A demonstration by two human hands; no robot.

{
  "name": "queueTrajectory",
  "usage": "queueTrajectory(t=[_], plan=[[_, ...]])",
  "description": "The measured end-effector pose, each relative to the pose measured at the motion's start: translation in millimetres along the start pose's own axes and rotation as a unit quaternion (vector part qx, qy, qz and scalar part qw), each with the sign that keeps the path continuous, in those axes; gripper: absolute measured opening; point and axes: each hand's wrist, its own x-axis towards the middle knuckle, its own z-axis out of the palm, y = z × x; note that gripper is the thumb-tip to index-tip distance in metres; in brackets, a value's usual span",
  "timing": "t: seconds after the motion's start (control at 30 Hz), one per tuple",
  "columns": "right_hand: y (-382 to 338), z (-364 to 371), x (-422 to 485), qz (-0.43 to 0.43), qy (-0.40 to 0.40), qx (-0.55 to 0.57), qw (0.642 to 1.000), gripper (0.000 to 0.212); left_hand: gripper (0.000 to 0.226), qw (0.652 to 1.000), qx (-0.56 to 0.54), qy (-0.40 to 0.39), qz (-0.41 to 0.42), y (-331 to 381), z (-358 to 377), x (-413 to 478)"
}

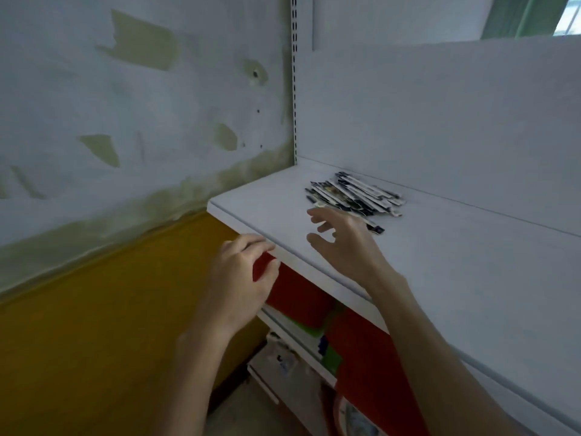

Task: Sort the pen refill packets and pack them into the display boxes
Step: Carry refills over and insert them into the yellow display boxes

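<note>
Head view, nearest first: below the shelf's front edge, lower shelves hold red boxes (298, 297) with green and white things between them, too blurred to name; these may be the display boxes, though I cannot be sure. The left hand (242, 272) sits at the front edge of the white shelf (440, 278), near its left corner, fingers curled over the lip and thumb against the top of a red box. Whether it grips the lip, the box or nothing, I cannot tell. The right hand (342, 243) hovers just above the shelf top, fingers spread wide and holding nothing, its fingertips just short of the packets (355, 193). These lie in a loose, fanned pile toward the back left corner of the shelf, close to the back panel, with one packet strayed nearer the hand.

Sorting looks barely begun: the pile is unsorted and nothing is packed. The next move probably calls for the right hand to reach forward, close on the top packets and draw them toward the front edge.
</note>
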Motion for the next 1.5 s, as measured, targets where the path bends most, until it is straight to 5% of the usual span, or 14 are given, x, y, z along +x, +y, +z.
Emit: queueTrajectory(t=[0.1,0.23,0.4,0.57,0.83,0.93,1.07,1.2,1.37,1.5], plan=[[20.2,11.9,42.2,-0.001,-0.024,-0.025,0.999,0.042,0.030,0.998,-0.017,-0.017,0.052,-13.3,25.1,50.7],[48.0,8.9,87.0,0.052,0.044,-0.033,0.997,0.038,0.028,0.989,-0.050,-0.082,0.114,-34.8,46.6,115.0],[84.6,6.5,116.0,0.124,0.067,-0.091,0.986,0.033,0.023,0.981,-0.124,-0.092,0.114,-57.3,78.8,172.7],[113.3,27.1,127.9,0.233,0.014,-0.179,0.956,0.024,0.020,0.946,-0.194,-0.208,0.156,-67.9,122.8,209.1],[103.7,51.6,147.4,0.317,0.047,-0.259,0.911,0.020,0.018,0.917,-0.229,-0.251,0.211,-94.3,147.0,272.3],[95.5,50.9,139.6,0.340,0.087,-0.231,0.908,0.017,0.014,0.902,-0.270,-0.301,0.151,-93.8,152.8,277.6],[85.4,52.1,133.0,0.325,0.155,-0.199,0.911,0.015,0.023,0.822,-0.360,-0.441,0.014,-81.8,160.4,278.3],[75.4,62.9,136.3,0.262,0.168,-0.136,0.941,0.014,0.034,0.769,-0.425,-0.463,-0.114,-68.8,168.6,279.2],[72.1,75.9,144.8,0.245,0.129,-0.024,0.961,0.005,0.020,0.841,-0.372,-0.389,-0.047,-72.8,178.0,280.7],[80.1,75.2,148.5,0.301,0.210,-0.016,0.930,0.010,0.034,0.827,-0.399,-0.394,-0.043,-71.4,178.2,278.8]])
